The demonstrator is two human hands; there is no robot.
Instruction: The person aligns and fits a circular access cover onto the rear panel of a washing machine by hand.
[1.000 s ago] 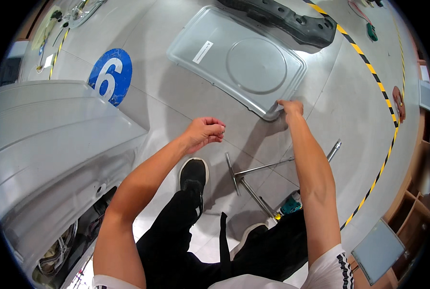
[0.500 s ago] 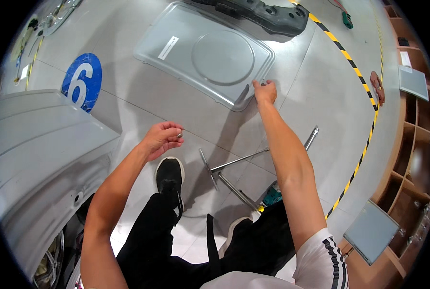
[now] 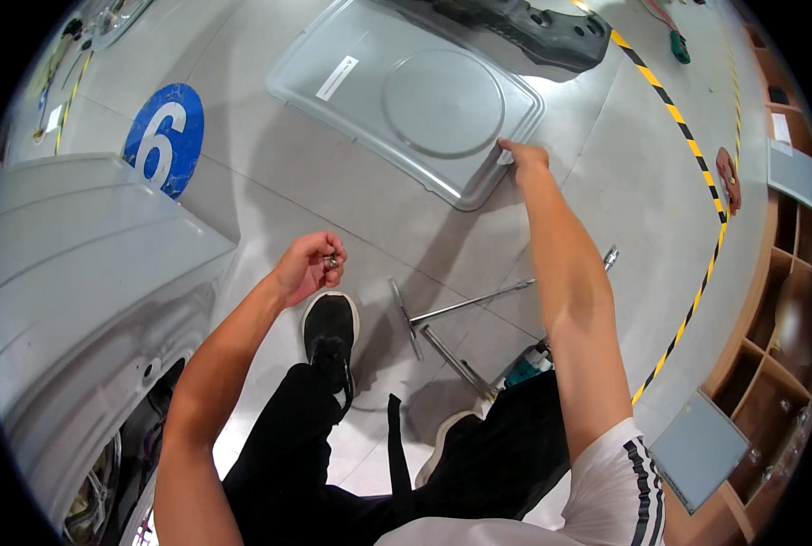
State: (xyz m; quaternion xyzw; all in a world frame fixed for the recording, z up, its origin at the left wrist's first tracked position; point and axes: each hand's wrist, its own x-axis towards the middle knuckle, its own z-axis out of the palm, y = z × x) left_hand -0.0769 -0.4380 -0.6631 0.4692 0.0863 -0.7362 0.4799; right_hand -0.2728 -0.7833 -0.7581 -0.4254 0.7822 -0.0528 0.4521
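As we looked down, the left hand (image 3: 307,267) had its fingers curled together on a small, shiny metal piece (image 3: 331,262), whose shape they mostly hid. The right hand (image 3: 527,162) met the near right edge of the smooth grey plastic lid (image 3: 406,109), round-cornered with a circular ridge; we could not tell whether its fingers gripped. The lid's far edge ran out of view near the black moulded part (image 3: 551,36).

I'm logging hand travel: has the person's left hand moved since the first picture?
Yes, to the left: judged against the T-handle wrench lying on the floor, the left hand now sits farther to its left.
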